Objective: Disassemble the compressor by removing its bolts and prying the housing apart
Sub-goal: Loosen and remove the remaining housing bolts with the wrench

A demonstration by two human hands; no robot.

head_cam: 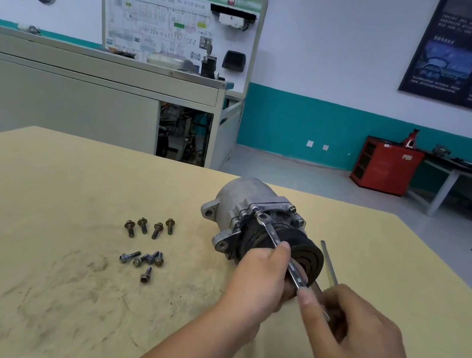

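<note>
A grey metal compressor lies on its side on the tan table, its black pulley facing me. A silver wrench has its ring end on a bolt at the housing's top edge. My left hand grips the pulley from the near side, thumb against the wrench shaft. My right hand pinches the wrench's near end. Two more bolts sit in the housing flange on the right.
Several loose bolts lie on the table left of the compressor. A flat metal bar rests just right of the pulley. Beyond the table stand a grey workbench and a red cabinet.
</note>
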